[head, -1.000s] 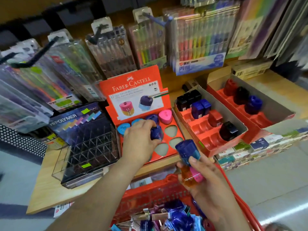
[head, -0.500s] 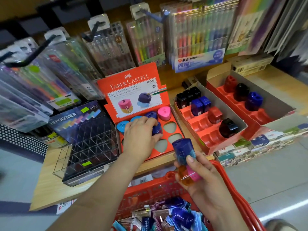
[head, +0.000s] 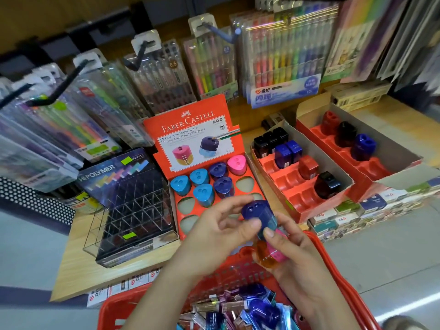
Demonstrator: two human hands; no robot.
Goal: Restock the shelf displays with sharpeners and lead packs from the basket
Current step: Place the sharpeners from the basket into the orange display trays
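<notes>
Only the person's two arms show, both in the lower middle of the frame. The left hand (head: 214,232) and the right hand (head: 295,256) are bare, as are the wrists. The left forearm (head: 164,296) is uncovered up to the bottom edge, where the frame cuts it. The right forearm (head: 333,308) is likewise bare down to the lower right. The fingers are slender. The left thumbnail (head: 256,224) and the right thumbnail (head: 269,233) are trimmed short and rounded.

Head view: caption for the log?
Left hand and right hand hold a blue sharpener over the partly filled Faber-Castell display.
</notes>
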